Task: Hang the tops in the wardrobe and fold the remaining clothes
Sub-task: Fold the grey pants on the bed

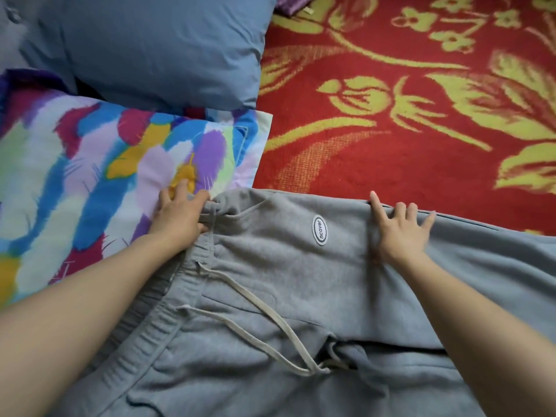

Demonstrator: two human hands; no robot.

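Grey sweatpants (pixel 285 281) lie spread across the lower half of the view, with a white oval logo patch (pixel 319 229) and a pale drawstring (pixel 258 308) trailing over the front. My left hand (pixel 177 215) grips the bunched waistband corner at the upper left of the pants. My right hand (pixel 400 227) rests flat with fingers spread on the upper edge of the pants leg. The pants continue out of view at the bottom and right.
A red blanket with a yellow floral pattern (pixel 421 115) covers the surface beyond the pants. A multicoloured pillow (pixel 105 164) lies at the left, touching the waistband. A blue pillow (pixel 150 46) sits behind it. A purple cloth (pixel 290 3) shows at the top edge.
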